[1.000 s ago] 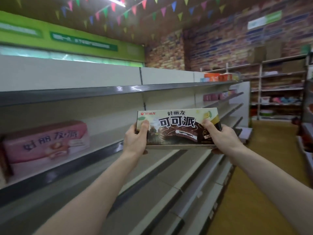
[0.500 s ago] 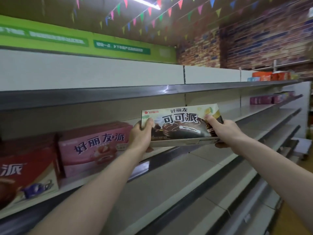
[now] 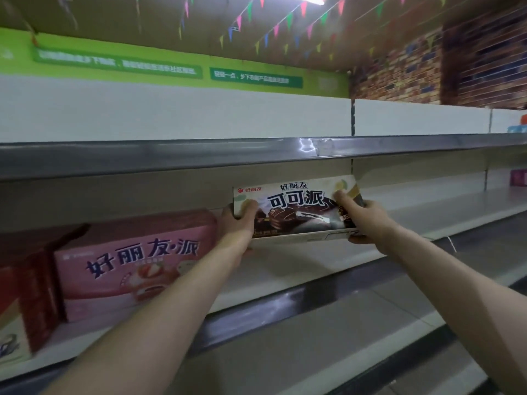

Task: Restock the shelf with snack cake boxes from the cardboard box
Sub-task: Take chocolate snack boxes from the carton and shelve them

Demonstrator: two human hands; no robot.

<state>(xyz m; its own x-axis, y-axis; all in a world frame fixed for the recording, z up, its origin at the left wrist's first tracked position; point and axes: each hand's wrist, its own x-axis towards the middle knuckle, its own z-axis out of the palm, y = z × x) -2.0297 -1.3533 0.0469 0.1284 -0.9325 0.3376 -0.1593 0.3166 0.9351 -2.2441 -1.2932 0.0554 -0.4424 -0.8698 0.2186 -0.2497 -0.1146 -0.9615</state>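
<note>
Holding chocolate pie box (image 3: pixel 296 212) by both ends, left hand (image 3: pixel 238 223) and right hand (image 3: pixel 362 220) gripping, hovering over shelf (image 3: pixel 299 260) beside pink pie box (image 3: pixel 137 263) — risking left fingers pinching between boxes, or tipping forward.

The chocolate snack cake box (image 3: pixel 296 212), earlier held out over the aisle, is now above the shelf (image 3: pixel 299 269), near the pink box (image 3: pixel 134 269). A red box (image 3: pixel 25 303) has entered view at the shelf's left end.

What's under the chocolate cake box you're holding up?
Under the chocolate cake box is bare shelf; whether the box touches it is unclear. The left hand and right hand grip its ends. The box hides the shelf behind it.
</note>
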